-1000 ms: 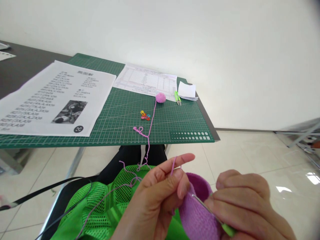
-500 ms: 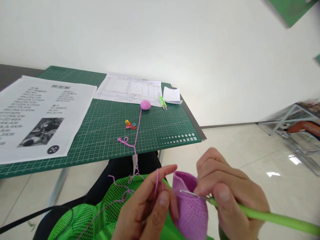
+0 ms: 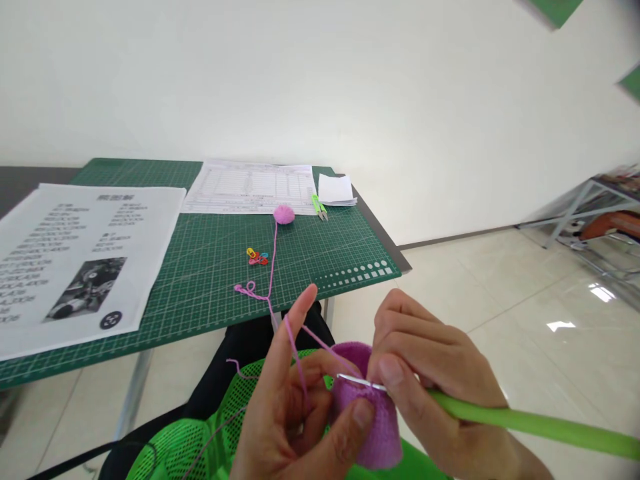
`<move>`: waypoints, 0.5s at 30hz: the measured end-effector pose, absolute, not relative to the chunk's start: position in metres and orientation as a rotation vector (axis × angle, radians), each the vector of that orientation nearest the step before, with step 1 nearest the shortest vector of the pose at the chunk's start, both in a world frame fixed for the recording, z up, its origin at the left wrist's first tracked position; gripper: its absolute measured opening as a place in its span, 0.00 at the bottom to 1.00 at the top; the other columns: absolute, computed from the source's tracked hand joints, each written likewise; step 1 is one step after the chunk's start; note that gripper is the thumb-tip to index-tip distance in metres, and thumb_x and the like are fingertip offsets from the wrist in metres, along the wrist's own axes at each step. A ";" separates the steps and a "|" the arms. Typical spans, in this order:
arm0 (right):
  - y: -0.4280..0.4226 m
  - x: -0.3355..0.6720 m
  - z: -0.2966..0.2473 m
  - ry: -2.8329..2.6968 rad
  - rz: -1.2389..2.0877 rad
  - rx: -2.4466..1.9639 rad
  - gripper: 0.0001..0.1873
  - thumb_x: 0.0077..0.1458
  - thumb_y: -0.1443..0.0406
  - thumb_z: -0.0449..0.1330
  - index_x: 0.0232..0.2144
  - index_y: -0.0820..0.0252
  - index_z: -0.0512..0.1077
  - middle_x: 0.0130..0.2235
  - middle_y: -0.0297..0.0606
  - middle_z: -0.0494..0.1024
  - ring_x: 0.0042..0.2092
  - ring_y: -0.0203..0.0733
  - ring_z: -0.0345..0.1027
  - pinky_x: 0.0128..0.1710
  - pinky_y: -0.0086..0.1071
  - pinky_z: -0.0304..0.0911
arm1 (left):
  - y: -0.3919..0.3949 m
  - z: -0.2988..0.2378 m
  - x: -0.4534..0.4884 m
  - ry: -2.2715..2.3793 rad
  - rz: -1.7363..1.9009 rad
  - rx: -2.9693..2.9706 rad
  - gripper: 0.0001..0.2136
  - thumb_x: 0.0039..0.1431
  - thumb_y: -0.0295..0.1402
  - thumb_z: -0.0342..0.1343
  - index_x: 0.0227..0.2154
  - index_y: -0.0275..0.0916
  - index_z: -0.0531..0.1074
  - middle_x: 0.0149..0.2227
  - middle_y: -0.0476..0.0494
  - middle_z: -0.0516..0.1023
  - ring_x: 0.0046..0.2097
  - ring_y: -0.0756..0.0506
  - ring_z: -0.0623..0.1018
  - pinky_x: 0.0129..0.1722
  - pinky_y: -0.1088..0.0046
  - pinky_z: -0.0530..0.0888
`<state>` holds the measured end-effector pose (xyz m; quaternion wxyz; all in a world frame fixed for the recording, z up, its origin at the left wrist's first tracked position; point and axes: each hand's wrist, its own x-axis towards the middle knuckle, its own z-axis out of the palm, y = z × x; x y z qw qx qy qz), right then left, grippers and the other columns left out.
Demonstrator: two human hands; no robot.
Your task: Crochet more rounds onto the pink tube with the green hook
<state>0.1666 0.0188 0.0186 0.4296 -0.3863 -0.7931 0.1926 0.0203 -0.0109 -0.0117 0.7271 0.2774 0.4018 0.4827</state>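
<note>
My left hand (image 3: 295, 420) pinches a small pink crocheted piece (image 3: 367, 420) between thumb and fingers, with the index finger raised and pink yarn (image 3: 293, 340) running over it. My right hand (image 3: 435, 387) grips a crochet hook with a green handle (image 3: 525, 423); its metal tip lies across the top edge of the pink piece. The yarn leads up to a small pink ball (image 3: 284, 214) on the green cutting mat (image 3: 215, 260). Both hands work above my lap, over a bright green mesh fabric (image 3: 200, 440).
On the mat lie a printed sheet with a photo (image 3: 75, 260), a table form (image 3: 250, 187), a white paper pad (image 3: 336, 189), green snips (image 3: 318, 205) and colored stitch markers (image 3: 257, 256). A metal rack (image 3: 600, 213) stands at right on the tiled floor.
My left index finger has lifted higher with the yarn. The hook tip has gone from the side of the pink piece to its top edge. The view has shifted right.
</note>
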 end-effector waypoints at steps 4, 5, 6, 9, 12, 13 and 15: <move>0.015 0.169 0.018 -2.016 0.420 -0.971 0.10 0.57 0.72 0.53 0.24 0.63 0.69 0.23 0.35 0.71 0.29 0.36 0.61 0.30 0.34 0.59 | -0.009 -0.015 0.015 0.788 0.974 0.606 0.36 0.53 0.36 0.67 0.60 0.71 0.58 0.26 0.57 0.73 0.21 0.58 0.50 0.22 0.80 0.47; 0.014 0.169 0.017 -2.028 0.398 -0.973 0.09 0.56 0.72 0.54 0.25 0.63 0.70 0.23 0.36 0.72 0.30 0.36 0.62 0.30 0.34 0.60 | -0.009 -0.016 0.013 0.781 0.961 0.600 0.36 0.53 0.36 0.67 0.60 0.71 0.58 0.26 0.57 0.72 0.21 0.58 0.50 0.23 0.79 0.47; 0.013 0.170 0.017 -2.043 0.377 -0.970 0.09 0.56 0.72 0.54 0.25 0.64 0.71 0.24 0.36 0.73 0.30 0.36 0.62 0.31 0.34 0.62 | -0.009 -0.017 0.012 0.780 0.949 0.594 0.36 0.53 0.36 0.67 0.60 0.71 0.58 0.27 0.57 0.72 0.21 0.58 0.50 0.23 0.78 0.47; 0.012 0.172 0.018 -2.086 0.346 -0.932 0.10 0.56 0.74 0.53 0.24 0.64 0.71 0.24 0.35 0.74 0.29 0.35 0.61 0.31 0.33 0.63 | -0.009 -0.019 0.009 0.774 0.903 0.564 0.36 0.50 0.37 0.69 0.58 0.72 0.61 0.28 0.56 0.73 0.21 0.58 0.50 0.23 0.78 0.47; 0.012 0.173 0.020 -2.097 0.343 -0.912 0.11 0.56 0.76 0.52 0.24 0.64 0.70 0.24 0.35 0.75 0.28 0.34 0.62 0.31 0.33 0.64 | -0.008 -0.019 0.009 0.782 0.882 0.542 0.36 0.49 0.37 0.70 0.58 0.72 0.61 0.28 0.56 0.74 0.21 0.58 0.51 0.24 0.79 0.52; 0.012 0.173 0.020 -2.096 0.327 -0.914 0.12 0.56 0.76 0.52 0.24 0.64 0.70 0.24 0.35 0.74 0.28 0.35 0.63 0.31 0.33 0.64 | -0.008 -0.019 0.010 0.789 0.888 0.541 0.36 0.49 0.37 0.70 0.58 0.72 0.61 0.28 0.56 0.74 0.21 0.58 0.50 0.25 0.79 0.54; 0.010 0.173 0.019 -2.088 0.273 -0.925 0.12 0.56 0.77 0.51 0.25 0.64 0.70 0.23 0.35 0.74 0.27 0.35 0.64 0.31 0.33 0.65 | -0.008 -0.018 0.010 0.797 0.903 0.539 0.35 0.49 0.37 0.70 0.57 0.72 0.62 0.29 0.56 0.75 0.22 0.58 0.50 0.26 0.80 0.57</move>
